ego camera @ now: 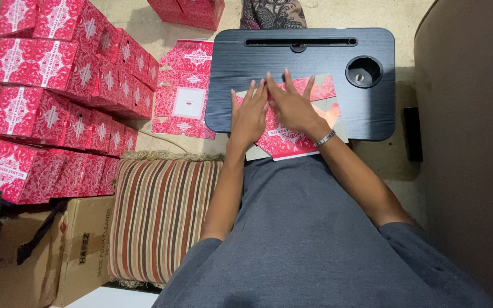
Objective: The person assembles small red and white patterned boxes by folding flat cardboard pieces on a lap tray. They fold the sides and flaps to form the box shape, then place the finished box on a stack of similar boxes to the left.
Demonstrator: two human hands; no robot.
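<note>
Both of my hands lie flat, fingers spread, on a red patterned cardboard sheet [283, 140] that rests on the black lap bench [229, 68]. Left hand [249, 114] presses the sheet's left part, its grip released and holding nothing; right hand [292, 105] lies just beside it, palm down, grip released too, with a metal bracelet [324, 138] at the wrist. The sheet's near edge hangs over the bench's front rim toward my grey shirt [309, 239]. A round cup recess [364, 71] sits in the bench's far right corner, and a long slot [300, 41] runs along its far edge. On the floor to my left, more flat red sheets [185, 91] lie beside a stack of folded red boxes [58, 97]. A striped cushion [161, 217] sits near my left arm.
</note>
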